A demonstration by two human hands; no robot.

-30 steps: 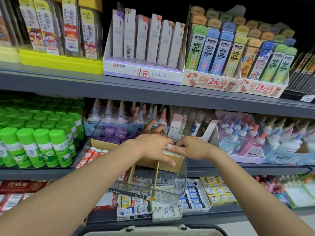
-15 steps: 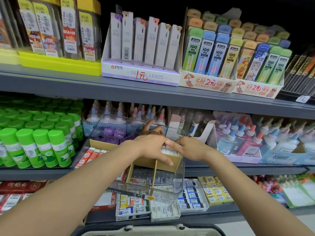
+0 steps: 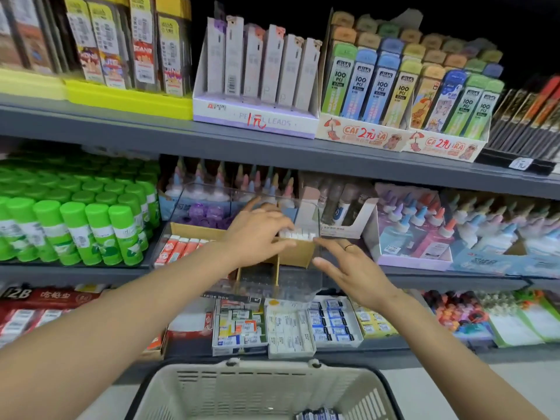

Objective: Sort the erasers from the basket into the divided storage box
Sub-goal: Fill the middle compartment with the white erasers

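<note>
A clear divided storage box (image 3: 303,286) with cardboard dividers sits on the middle shelf. Red-wrapped erasers (image 3: 178,248) fill its left compartment and white erasers (image 3: 298,234) stand in a row in its right one. My left hand (image 3: 257,230) reaches over the box, fingers spread and touching the white erasers. My right hand (image 3: 348,268) hovers just right of the box's front corner, fingers straight and holding nothing. The cream basket (image 3: 230,389) is at the bottom, with a few blue-wrapped erasers (image 3: 318,415) in it.
Green glue sticks (image 3: 75,225) crowd the shelf left of the box, and pastel glue bottles (image 3: 424,225) stand to its right. Pencil lead boxes (image 3: 260,86) fill the shelf above. Boxes of erasers (image 3: 288,325) line the lower shelf behind the basket.
My right hand has drawn back from the white erasers to the right and down, fingers now spread. The view has tilted down, bringing the basket into sight. My left hand stays on the box.
</note>
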